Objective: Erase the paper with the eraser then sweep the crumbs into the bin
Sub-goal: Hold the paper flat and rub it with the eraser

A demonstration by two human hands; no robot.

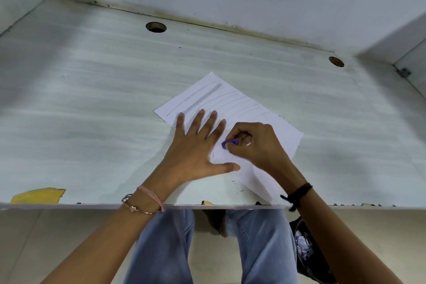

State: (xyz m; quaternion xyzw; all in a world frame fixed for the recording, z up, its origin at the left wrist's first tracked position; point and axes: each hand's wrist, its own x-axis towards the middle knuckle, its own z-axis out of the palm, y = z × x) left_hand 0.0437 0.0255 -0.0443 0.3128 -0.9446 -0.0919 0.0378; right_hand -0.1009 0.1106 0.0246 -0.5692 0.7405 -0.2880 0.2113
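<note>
A sheet of paper point(232, 108) with pencil lines lies angled on a pale tabletop point(92, 99). The left hand point(196, 152) presses it flat, fingers spread. The right hand point(253, 143) has its grip pinched on a purple eraser point(229, 143) touching the paper. A dark bin point(309, 253) sits on the floor below, right.

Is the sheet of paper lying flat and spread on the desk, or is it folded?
Spread flat. The paper shows its full outline with no fold, and the left hand presses it down, fingers splayed.
</note>
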